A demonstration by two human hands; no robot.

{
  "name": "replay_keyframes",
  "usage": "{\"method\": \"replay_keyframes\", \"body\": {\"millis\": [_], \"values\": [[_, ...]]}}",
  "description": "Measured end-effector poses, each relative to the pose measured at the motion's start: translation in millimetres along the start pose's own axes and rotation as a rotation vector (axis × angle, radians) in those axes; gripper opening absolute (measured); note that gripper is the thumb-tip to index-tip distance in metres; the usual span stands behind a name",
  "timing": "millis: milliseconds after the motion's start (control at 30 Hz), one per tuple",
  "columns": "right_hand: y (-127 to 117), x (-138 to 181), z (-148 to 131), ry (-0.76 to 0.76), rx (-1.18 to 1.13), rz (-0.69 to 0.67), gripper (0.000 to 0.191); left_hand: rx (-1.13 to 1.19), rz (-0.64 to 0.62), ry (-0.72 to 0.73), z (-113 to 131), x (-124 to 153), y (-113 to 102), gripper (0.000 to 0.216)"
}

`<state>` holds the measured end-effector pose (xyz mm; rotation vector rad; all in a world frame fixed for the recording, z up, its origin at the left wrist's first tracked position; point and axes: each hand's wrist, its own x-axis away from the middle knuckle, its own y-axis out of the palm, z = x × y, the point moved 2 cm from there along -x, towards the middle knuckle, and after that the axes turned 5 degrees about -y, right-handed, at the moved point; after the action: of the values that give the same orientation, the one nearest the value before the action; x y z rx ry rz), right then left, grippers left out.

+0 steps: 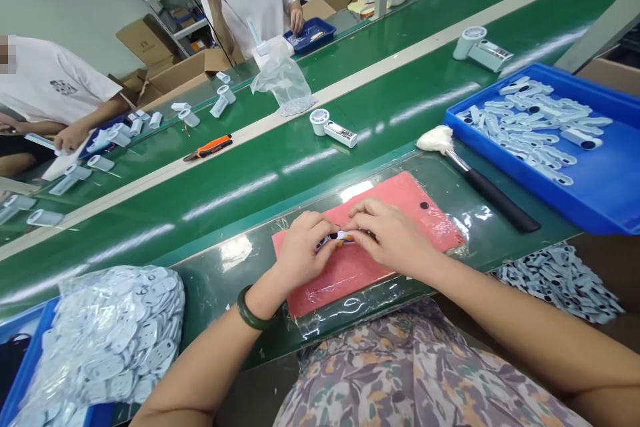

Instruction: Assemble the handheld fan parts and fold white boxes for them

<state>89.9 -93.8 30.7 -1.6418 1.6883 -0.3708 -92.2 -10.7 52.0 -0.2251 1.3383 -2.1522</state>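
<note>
Gripping a small white part (334,237) between left hand (299,248) and right hand (395,237), fingers curled. Centre frame, over a pink mat (430,217).

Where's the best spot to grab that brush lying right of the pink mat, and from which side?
Grip the brush by its black handle, near the end away from the white fluffy head, coming from above. It lies flat between the pink mat and the blue tray, handle end closest to the right hand, which holds a small part.
</note>
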Motion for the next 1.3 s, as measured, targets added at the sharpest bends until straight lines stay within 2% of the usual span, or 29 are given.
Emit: {"method": "replay_keyframes", "body": {"millis": [100,167,233,300,367,533,700,800,1000,1067,1133,1200,1300], "values": [[7,1,11,0.119,-0.219,-0.031,0.011,-0.013,0.02,0.007,3,3,1,0.018],[8,3,15,0.149,-0.247,-0.082,0.028,-0.046,0.03,0.032,7,8,-1,0.018],[6,5,12,0.109,-0.169,-0.173,0.042,-0.079,0.021,0.04,13,16,-2,0.019],[3,10,6,0.031,-0.076,-0.283,0.042,-0.115,-0.005,0.012,19,26,0,0.02],[2,15,-1,-0.031,-0.008,-0.334,0.039,-0.14,-0.024,-0.029,25,35,5,0.02],[12,22,-6,-0.089,0.13,-0.254,0.037,-0.184,0.012,-0.085,31,40,17,0.025],[16,22,-1,-0.157,0.138,-0.244,0.04,-0.17,-0.025,0.013,26,32,12,0.024],[16,21,0,-0.21,0.147,-0.241,0.039,-0.221,-0.021,0.009,27,31,10,0.023],[21,23,3,-0.193,0.082,-0.152,0.039,-0.399,-0.123,-0.025,39,29,6,0.025],[19,26,6,-0.191,0.012,-0.032,0.047,-0.489,-0.174,0.018,34,19,-2,0.026],[14,29,11,-0.174,-0.019,0.13,0.053,-0.567,-0.204,0.094,20,-4,-17,0.025],[7,33,18,-0.117,0.004,0.256,0.052,-0.677,-0.177,0.145,-2,-40,-36,0.027],[-7,41,31,-0.008,0.087,0.327,0.042,-0.869,-0.069,0.104,-41,-106,-65,0.031]]}}
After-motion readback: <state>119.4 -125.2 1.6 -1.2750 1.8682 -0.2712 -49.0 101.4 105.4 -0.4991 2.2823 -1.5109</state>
